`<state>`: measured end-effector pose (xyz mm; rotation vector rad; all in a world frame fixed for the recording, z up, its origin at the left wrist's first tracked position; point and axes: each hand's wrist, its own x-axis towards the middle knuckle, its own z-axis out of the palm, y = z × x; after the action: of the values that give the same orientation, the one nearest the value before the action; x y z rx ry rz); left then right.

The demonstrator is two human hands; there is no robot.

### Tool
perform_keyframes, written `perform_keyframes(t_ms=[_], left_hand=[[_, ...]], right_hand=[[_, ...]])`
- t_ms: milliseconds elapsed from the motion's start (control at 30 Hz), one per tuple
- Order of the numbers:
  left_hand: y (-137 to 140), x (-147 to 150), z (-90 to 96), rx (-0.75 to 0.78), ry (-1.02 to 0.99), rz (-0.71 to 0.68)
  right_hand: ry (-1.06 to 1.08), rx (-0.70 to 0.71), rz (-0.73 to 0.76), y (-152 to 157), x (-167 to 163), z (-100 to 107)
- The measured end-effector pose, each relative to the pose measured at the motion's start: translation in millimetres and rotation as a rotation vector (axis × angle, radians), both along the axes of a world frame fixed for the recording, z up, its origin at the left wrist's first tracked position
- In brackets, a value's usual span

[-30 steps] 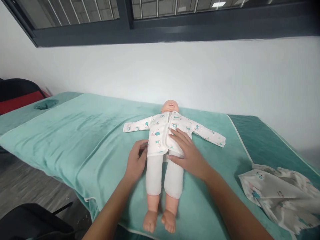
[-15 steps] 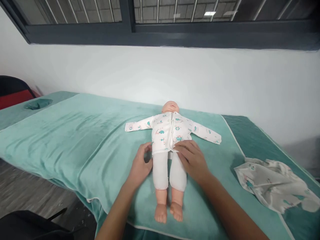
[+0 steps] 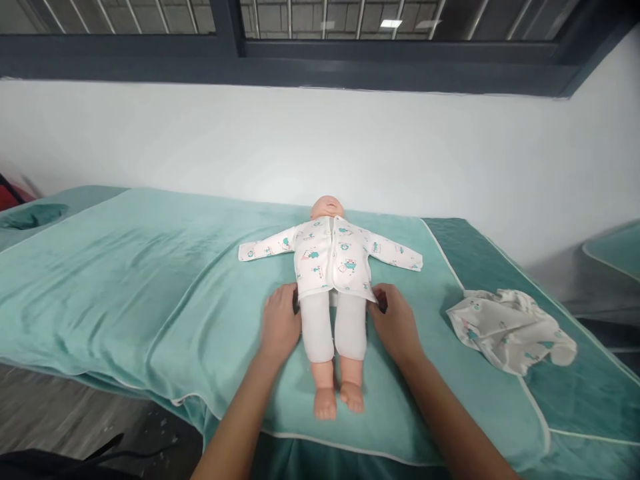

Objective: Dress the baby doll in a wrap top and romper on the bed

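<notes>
A baby doll lies on its back with its arms spread and its feet toward me. It wears a white printed baby shirt, joined down the front, over white-covered legs. My left hand is closed at the shirt's lower left corner, fingertips partly tucked behind the hem. At the opposite lower corner my right hand pinches the hem and draws it slightly outward. Below the white leg coverings the doll's feet are bare.
A green cover drapes the bed beneath the doll. To the right lies a crumpled printed white cloth. Behind the bed rise a white wall and a dark window frame. A face hole shows at far left.
My right hand has gone from the shirt's front middle hem to its lower right corner. The left hand stays at the left corner. The view has shifted to the right.
</notes>
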<state>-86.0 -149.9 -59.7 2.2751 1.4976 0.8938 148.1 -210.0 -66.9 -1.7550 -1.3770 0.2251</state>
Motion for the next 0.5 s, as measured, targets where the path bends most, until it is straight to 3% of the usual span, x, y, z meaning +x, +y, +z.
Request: perform_keyframes(t_ms=[267,367,500], left_hand=[[-5,-9,-3.7,0.033,-0.206,0.165],[-6,-13,-4.3,0.006,-0.324,0.130],[3,-20,-1.6,-0.154,-0.808,0.044]], right_hand=[[0.120,-0.031,-0.151,-10,-5,8],[0.343,0.018,-0.008,-14,1,7],[0.871,0.147,0.219,-3,23,5]])
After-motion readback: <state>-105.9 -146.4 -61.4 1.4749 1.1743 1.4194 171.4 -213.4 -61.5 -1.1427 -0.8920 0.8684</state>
